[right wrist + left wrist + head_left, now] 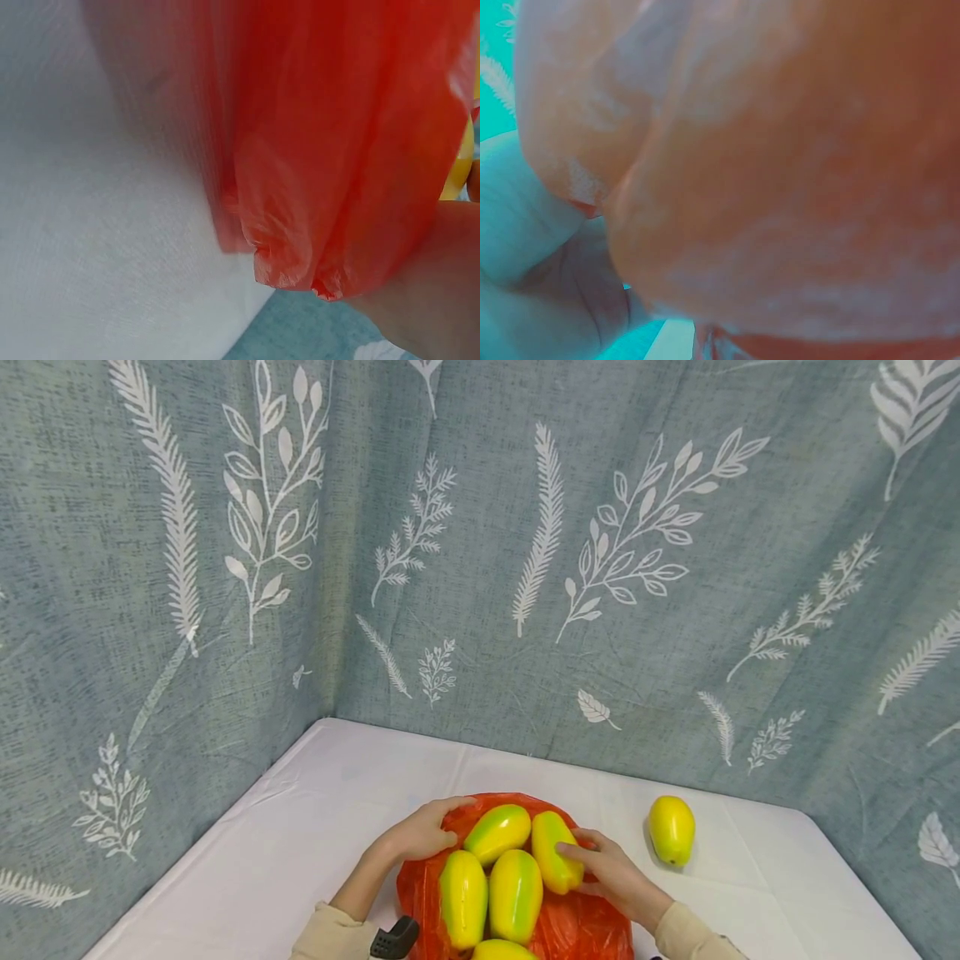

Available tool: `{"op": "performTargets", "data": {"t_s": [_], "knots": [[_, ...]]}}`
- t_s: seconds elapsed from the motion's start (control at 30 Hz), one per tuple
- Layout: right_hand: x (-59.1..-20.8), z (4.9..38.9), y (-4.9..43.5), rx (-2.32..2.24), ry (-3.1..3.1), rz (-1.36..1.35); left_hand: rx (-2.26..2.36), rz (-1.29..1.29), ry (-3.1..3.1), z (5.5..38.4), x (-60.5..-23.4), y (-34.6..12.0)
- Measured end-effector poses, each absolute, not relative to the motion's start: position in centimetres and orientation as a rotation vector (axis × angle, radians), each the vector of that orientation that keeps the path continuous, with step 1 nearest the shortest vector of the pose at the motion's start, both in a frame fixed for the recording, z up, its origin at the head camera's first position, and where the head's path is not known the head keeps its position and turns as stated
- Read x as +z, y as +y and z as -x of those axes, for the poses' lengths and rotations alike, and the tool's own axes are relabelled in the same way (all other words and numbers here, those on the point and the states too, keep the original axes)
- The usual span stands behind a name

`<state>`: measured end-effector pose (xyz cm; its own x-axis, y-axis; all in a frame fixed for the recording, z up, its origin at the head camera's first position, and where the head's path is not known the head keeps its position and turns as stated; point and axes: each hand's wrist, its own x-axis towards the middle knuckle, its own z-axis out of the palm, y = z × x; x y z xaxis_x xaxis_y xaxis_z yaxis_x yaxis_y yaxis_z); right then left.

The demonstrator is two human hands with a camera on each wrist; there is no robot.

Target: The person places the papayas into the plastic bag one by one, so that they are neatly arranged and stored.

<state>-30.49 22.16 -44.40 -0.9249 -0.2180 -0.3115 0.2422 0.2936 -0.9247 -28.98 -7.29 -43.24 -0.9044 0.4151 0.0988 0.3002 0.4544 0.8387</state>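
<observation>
A red plastic bag stands wide at its mouth on the table, with several yellow-green papayas inside. My left hand holds the bag's rim at the far left; the left wrist view shows the thumb and fingers against the thin film. With my right hand I grip a papaya at the right side of the bag's mouth. In the right wrist view the bag hides most of that hand, and only a sliver of papaya shows.
One more papaya lies on the white-covered table, to the right of the bag. Behind and on both sides hangs a grey-green curtain with white leaf prints. The table's back edge runs along it.
</observation>
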Motion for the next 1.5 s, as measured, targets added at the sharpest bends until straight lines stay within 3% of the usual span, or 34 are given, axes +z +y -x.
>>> {"op": "performTargets", "data": {"t_s": [1.5], "knots": [[-43.2,30.9,24.7,-1.892,2.260,0.015,1.455,-0.634,2.546,29.2,-43.3,-7.3]]}}
